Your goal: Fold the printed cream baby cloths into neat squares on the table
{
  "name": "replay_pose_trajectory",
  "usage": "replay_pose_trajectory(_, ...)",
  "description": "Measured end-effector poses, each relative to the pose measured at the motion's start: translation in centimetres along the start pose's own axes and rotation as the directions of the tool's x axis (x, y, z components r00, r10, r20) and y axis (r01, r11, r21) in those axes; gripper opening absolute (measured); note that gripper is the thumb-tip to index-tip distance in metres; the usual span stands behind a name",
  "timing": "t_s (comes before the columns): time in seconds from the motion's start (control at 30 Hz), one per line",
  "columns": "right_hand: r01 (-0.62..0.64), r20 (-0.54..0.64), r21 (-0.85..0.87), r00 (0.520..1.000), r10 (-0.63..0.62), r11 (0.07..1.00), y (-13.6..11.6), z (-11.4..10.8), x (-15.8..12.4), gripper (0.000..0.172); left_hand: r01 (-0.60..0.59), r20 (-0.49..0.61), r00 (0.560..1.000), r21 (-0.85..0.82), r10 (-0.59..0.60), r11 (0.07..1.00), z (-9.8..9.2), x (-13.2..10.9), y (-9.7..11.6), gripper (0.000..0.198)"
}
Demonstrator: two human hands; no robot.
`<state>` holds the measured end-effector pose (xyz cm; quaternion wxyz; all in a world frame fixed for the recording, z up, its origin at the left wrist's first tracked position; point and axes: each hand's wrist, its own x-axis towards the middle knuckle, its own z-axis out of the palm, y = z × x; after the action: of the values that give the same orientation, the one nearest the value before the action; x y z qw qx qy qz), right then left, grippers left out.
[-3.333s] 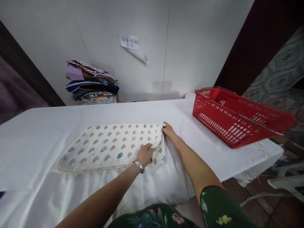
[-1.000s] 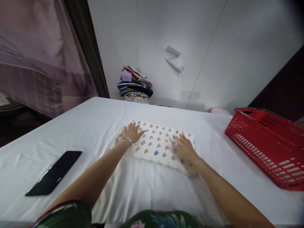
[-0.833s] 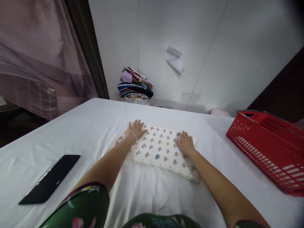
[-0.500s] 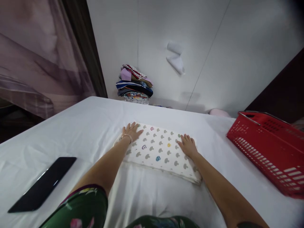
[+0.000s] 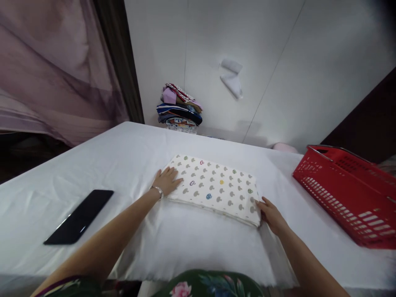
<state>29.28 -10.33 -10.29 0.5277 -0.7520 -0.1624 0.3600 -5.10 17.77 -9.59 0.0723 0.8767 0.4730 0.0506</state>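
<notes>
We've got the mushroom-print cloth (image 5: 213, 185) ctr frame, in a flat layered rectangle on the white tablecloth (image 5: 139, 152); folding looks mostly done, tho we can't tell if any's left. Our L hand (image 5: 167, 180) lies on its left end, fingers spread; R hand (image 5: 272, 214) is at its right edge, pinching or just touching, unclear.

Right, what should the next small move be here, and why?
Probably lift the right edge of the mushroom-print cloth and fold it inward: the right hand has its fingers at that edge, and the left hand lies spread on the opposite end, where it could steady the cloth.
</notes>
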Motion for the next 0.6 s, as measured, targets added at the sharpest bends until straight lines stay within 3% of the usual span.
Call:
replay_pose_trajectory(0.1, -0.097, 0.139, -0.005, 0.985, 0.097, 0.995, -0.9, 0.2, -0.5, 0.051, -0.018, -0.062, 0.998, -0.122, 0.010, 0.992, -0.9, -0.2, 2.3, 0.054)
replay_pose_trajectory(0.2, -0.123, 0.268, 0.026, 0.957, 0.112, 0.992, -1.7, 0.9, -0.8, 0.038, -0.101, -0.061, 0.995, -0.416, 0.083, 0.904, -1.1, -1.3, 5.9, 0.052)
replay_pose_trajectory(0.27, -0.103, 0.298, 0.083, 0.952, 0.074, 0.991, -2.4, 1.3, -1.0, 0.033, -0.103, -0.037, 0.994, -0.666, 0.105, 0.738, -0.8, -2.3, 8.5, 0.050)
replay_pose_trajectory(0.33, -0.047, 0.297, 0.142, 0.955, 0.003, 0.989, -3.3, 1.8, -1.1, 0.032, -0.066, -0.011, 0.994, -0.853, 0.109, 0.517, -0.5, -3.0, 10.8, 0.047)
replay_pose_trajectory(0.47, 0.114, 0.241, 0.165, 0.959, -0.152, 0.980, -6.7, 3.1, -1.7, 0.035, 0.006, 0.051, 0.989, -0.950, 0.138, 0.313, -0.4, -3.0, 13.4, 0.042)
replay_pose_trajectory(0.6, 0.242, 0.268, 0.147, 0.923, -0.275, 0.959, -11.6, 6.3, -3.0, 0.040, 0.148, 0.153, 0.979, -0.988, 0.136, 0.045, -1.6, -1.8, 14.0, 0.041)
